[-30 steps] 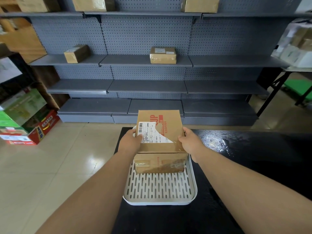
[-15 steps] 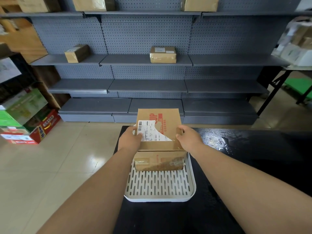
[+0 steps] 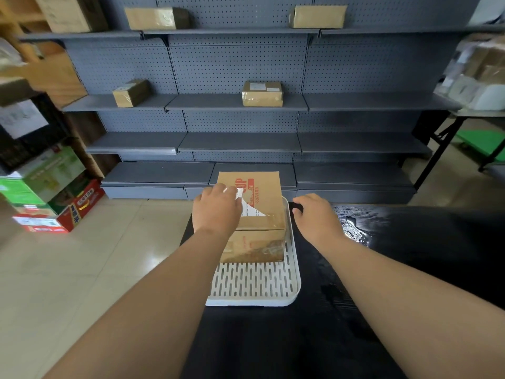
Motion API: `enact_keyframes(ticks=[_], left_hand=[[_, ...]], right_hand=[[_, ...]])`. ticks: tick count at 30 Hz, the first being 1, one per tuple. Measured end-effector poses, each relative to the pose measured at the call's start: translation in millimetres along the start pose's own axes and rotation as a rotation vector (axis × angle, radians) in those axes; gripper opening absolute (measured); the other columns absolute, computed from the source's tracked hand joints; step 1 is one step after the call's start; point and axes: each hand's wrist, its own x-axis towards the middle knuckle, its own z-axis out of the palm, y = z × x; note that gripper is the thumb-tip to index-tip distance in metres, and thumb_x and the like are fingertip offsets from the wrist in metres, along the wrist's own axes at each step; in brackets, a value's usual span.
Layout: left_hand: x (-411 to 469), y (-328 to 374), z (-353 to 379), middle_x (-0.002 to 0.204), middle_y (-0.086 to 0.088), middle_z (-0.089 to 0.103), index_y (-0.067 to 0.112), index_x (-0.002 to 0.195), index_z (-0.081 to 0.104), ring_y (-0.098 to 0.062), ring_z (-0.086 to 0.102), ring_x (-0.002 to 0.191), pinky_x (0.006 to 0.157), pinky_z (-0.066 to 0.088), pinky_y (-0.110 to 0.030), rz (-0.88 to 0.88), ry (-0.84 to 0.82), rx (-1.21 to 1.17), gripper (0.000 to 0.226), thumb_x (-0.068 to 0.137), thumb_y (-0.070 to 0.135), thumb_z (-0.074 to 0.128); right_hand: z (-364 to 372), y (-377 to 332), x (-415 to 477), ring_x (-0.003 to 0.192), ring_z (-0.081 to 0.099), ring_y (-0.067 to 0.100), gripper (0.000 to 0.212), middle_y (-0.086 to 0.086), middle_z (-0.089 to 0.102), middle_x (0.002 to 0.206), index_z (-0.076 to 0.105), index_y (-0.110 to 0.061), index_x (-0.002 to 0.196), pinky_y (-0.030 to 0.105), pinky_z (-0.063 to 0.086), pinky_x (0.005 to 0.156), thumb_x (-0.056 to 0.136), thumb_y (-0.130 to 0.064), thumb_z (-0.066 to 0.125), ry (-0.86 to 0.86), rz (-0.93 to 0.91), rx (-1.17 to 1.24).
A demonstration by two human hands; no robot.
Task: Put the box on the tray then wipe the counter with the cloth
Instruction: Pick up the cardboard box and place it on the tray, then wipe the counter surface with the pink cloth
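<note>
Half a second ago both hands clasped the brown cardboard box (image 3: 255,214) by its sides; now the left hand (image 3: 217,212) lies on its top over the torn white shipping label (image 3: 250,207), fingers loosely spread and gripping nothing, while the right hand (image 3: 317,217) has let go and hovers open to the right, just beside the box. The box rests on the far half of the white slotted plastic tray (image 3: 254,283) on the black worktop (image 3: 410,269), its long axis running away from the camera, red print facing up. The left hand hides the label's barcode. A wet patch (image 3: 355,231) glints on the worktop, right of the right hand.
</note>
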Motion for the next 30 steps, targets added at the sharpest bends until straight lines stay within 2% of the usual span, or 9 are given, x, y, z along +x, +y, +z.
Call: enact_keyframes(ticks=[3, 6, 10, 16, 20, 30], left_hand=[[-19, 27, -8, 0.133, -0.003, 0.053, 0.022, 0.131, 0.051, -0.026, 0.048, 0.122, 0.1, 0.038, -0.04, 0.092, -0.011, 0.11, 0.038, 0.098, 0.03, 0.034], [-44, 61, -13, 0.133, -0.004, 0.053, 0.02, 0.13, 0.051, -0.026, 0.047, 0.124, 0.103, 0.036, -0.041, 0.133, -0.032, 0.136, 0.037, 0.099, 0.031, 0.033], [-84, 115, -15, 0.126, -0.008, 0.056, 0.016, 0.123, 0.053, -0.029, 0.049, 0.119, 0.099, 0.039, -0.041, 0.175, -0.048, 0.151, 0.032, 0.098, 0.027, 0.037], [-156, 207, -13, 0.12, -0.007, 0.059, 0.017, 0.117, 0.056, -0.029, 0.053, 0.115, 0.093, 0.041, -0.04, 0.237, -0.068, 0.12, 0.034, 0.098, 0.035, 0.035], [-203, 258, -4, 0.115, -0.007, 0.059, 0.015, 0.116, 0.055, -0.028, 0.054, 0.109, 0.089, 0.041, -0.039, 0.285, -0.084, 0.139, 0.034, 0.098, 0.035, 0.035], [-241, 328, 14, 0.113, -0.004, 0.061, 0.017, 0.116, 0.056, -0.024, 0.056, 0.106, 0.09, 0.042, -0.036, 0.405, -0.101, 0.157, 0.033, 0.099, 0.036, 0.036]], right_hand=[[-19, 19, -24, 0.124, 0.045, 0.023, 0.034, 0.001, 0.05, 0.137, 0.055, -0.018, 0.13, 0.037, 0.04, 0.1, 0.099, -0.024, 0.044, -0.032, -0.108, -0.152], [-37, 44, -50, 0.129, 0.041, 0.021, 0.036, 0.0, 0.047, 0.141, 0.052, -0.018, 0.133, 0.036, 0.038, 0.104, 0.099, -0.026, 0.043, -0.036, -0.123, -0.205], [-66, 91, -91, 0.131, 0.04, 0.021, 0.037, 0.0, 0.046, 0.142, 0.051, -0.019, 0.135, 0.036, 0.038, 0.105, 0.099, -0.026, 0.044, -0.008, -0.092, -0.221], [-114, 182, -164, 0.121, 0.045, 0.022, 0.033, 0.001, 0.054, 0.128, 0.058, -0.017, 0.126, 0.034, 0.043, 0.095, 0.097, -0.026, 0.046, 0.027, 0.017, -0.295], [-135, 237, -212, 0.121, 0.044, 0.024, 0.032, 0.003, 0.052, 0.128, 0.057, -0.017, 0.126, 0.035, 0.042, 0.092, 0.097, -0.027, 0.046, 0.007, 0.097, -0.367], [-150, 307, -258, 0.12, 0.045, 0.023, 0.032, 0.002, 0.054, 0.125, 0.058, -0.017, 0.124, 0.033, 0.042, 0.089, 0.095, -0.019, 0.046, 0.038, 0.207, -0.343]])
